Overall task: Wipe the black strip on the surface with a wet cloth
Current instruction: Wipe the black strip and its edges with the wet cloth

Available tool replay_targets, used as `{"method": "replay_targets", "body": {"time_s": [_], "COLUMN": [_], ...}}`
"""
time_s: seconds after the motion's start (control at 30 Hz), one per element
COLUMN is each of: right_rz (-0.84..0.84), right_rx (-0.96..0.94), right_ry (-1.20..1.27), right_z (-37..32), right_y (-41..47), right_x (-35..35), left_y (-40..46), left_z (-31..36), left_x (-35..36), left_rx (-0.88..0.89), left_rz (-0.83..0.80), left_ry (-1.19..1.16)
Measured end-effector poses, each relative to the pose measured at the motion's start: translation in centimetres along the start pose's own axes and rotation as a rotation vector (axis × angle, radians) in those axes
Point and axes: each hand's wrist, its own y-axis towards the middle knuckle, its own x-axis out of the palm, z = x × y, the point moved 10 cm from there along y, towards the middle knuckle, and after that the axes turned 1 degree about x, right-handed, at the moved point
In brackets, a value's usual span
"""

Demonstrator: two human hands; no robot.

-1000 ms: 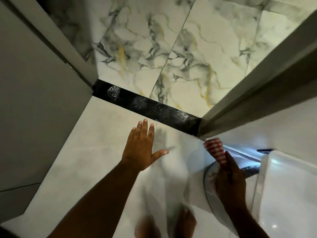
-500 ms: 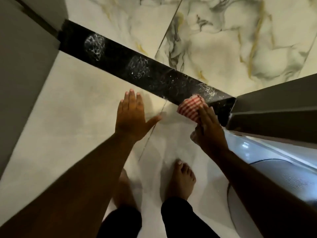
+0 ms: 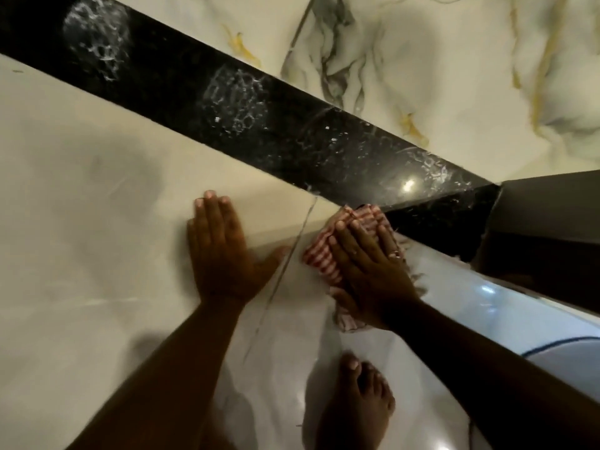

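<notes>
A glossy black strip point(image 3: 285, 131) runs diagonally across the floor from upper left to right, with several whitish foamy patches on it. My right hand point(image 3: 370, 264) lies flat on a red-and-white striped cloth point(image 3: 321, 258), pressing it to the pale tile right at the strip's near edge; the cloth's far tip touches the strip. A ring shows on one finger. My left hand point(image 3: 220, 251) rests flat on the pale tile, fingers together, just short of the strip, with nothing under it.
Marbled tile with grey and gold veins point(image 3: 438, 69) lies beyond the strip. A dark door frame point(image 3: 548, 216) stands at the right end of the strip. A white rounded fixture point(image 3: 558, 336) is at the right. My bare foot point(image 3: 357, 404) stands below the hands.
The view has dropped much closer to the floor. My right hand brought the cloth from beside the white fixture down onto the tile at the strip's edge; my left hand now lies flat on the tile.
</notes>
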Motion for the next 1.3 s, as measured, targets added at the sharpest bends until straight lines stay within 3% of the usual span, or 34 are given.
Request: {"method": "replay_targets", "body": {"time_s": [0.1, 0.17, 0.3, 0.4, 0.47, 0.57, 0.63, 0.7, 0.87, 0.97, 1.03, 1.2, 1.23, 1.3], "right_rz": [-0.019, -0.01, 0.129, 0.141, 0.14, 0.077, 0.063, 0.132, 0.289, 0.256, 0.221, 0.145, 0.172, 0.23], "right_rx": [-0.066, -0.002, 0.5, 0.772, 0.709, 0.41, 0.224, 0.189, 0.932, 1.061, 0.98, 0.426, 0.419, 0.584], "right_ry": [0.001, -0.016, 0.064, 0.096, 0.072, 0.073, 0.016, -0.014, 0.131, 0.166, 0.192, 0.016, 0.008, 0.05], "right_z": [0.7, 4.5, 14.4, 15.1, 10.9, 6.0, 6.2, 8.8, 18.8, 15.1, 11.0, 11.0, 12.5, 15.4], "right_y": [1.1, 3.1, 3.5, -0.7, -1.0, 2.3, 4.7, 5.8, 0.4, -2.4, -1.6, 3.7, 3.9, 3.0], "right_x": [-0.1, -1.4, -4.1, -3.3, -3.0, -2.5, -3.2, -4.4, -5.6, -4.1, -2.8, -3.6, -4.1, -4.5], "left_y": [0.4, 1.3, 0.4, 0.1, 0.4, 0.2, 0.2, 0.2, 0.2, 0.1, 0.0, 0.1, 0.1, 0.0], "left_z": [-0.5, 0.2, -0.3, -0.3, -0.5, -0.4, -0.3, -0.4, 0.0, 0.0, 0.0, 0.0, 0.0, 0.0], "left_x": [0.2, -0.2, -0.6, -0.8, -0.5, -0.1, 0.0, -0.1, -0.5, -0.6, -0.7, -0.7, -0.7, -0.7], "left_rx": [-0.01, 0.016, 0.0, -0.003, 0.009, 0.007, 0.022, 0.026, 0.037, 0.028, 0.033, 0.045, 0.043, 0.039], "left_rz": [0.019, 0.027, 0.028, 0.033, 0.028, 0.044, 0.051, 0.057, 0.056, 0.063, 0.077, 0.082, 0.081, 0.074], "left_ry": [0.01, -0.004, 0.006, 0.006, 0.011, 0.022, 0.016, 0.022, -0.007, -0.015, -0.019, -0.001, 0.0, -0.003]}}
